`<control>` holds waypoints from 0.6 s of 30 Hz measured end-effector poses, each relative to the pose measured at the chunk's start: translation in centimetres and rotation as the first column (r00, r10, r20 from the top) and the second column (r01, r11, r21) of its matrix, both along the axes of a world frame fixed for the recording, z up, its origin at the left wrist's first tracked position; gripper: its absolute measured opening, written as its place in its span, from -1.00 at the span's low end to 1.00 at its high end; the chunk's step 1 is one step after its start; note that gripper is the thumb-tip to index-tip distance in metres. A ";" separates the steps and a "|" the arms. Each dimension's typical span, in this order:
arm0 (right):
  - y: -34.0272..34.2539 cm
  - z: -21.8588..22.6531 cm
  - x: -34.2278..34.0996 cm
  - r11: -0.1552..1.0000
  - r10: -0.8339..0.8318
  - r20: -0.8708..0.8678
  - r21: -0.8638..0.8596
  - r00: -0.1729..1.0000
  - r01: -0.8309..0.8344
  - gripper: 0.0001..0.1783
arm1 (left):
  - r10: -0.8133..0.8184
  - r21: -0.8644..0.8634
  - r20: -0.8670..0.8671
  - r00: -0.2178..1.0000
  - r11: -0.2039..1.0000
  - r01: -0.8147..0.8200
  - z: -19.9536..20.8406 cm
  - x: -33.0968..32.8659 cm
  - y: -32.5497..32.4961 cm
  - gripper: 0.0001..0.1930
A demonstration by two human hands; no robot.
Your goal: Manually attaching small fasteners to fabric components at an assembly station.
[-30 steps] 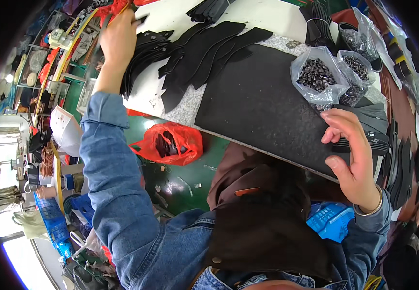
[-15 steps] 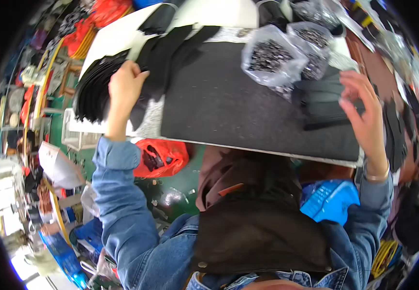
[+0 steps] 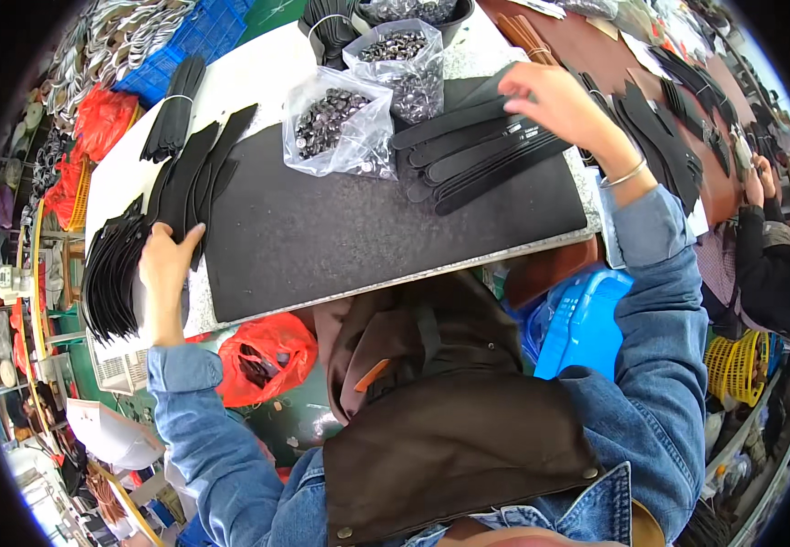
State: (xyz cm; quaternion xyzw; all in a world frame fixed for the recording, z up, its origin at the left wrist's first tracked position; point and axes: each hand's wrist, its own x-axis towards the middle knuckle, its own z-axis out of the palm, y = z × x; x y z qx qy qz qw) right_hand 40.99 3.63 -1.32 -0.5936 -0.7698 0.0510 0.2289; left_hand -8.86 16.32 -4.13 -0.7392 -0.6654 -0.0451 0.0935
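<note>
My left hand rests at the near end of a bunch of black strips, thumb and fingers apart. Beside it, a fanned pile of black strips lies at the table's left edge. Over on the right, my right hand hovers above several black strips with rounded ends, its fingers slightly bent and apart. Nothing shows in that hand. These strips lie spread on a dark mat. Just left of them stands an open clear bag of small dark metal pieces, with a second such bag behind.
Tied bundles of black strips lie at the back of the white table. A red plastic bag and a blue plastic container sit below the front edge. At the right is a brown table, with another person beyond.
The view has turned, and the table appears shifted left. My right hand has moved to the far ends of the right-hand strips, which are now more spread. My left hand has come nearer the front edge.
</note>
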 end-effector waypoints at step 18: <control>-5.0 1.2 -3.1 0.667 -0.039 0.339 0.709 0.940 -0.228 -0.77 | -0.169 0.257 0.399 0.901 0.964 0.067 -1.0 -2.3 0.3 -0.78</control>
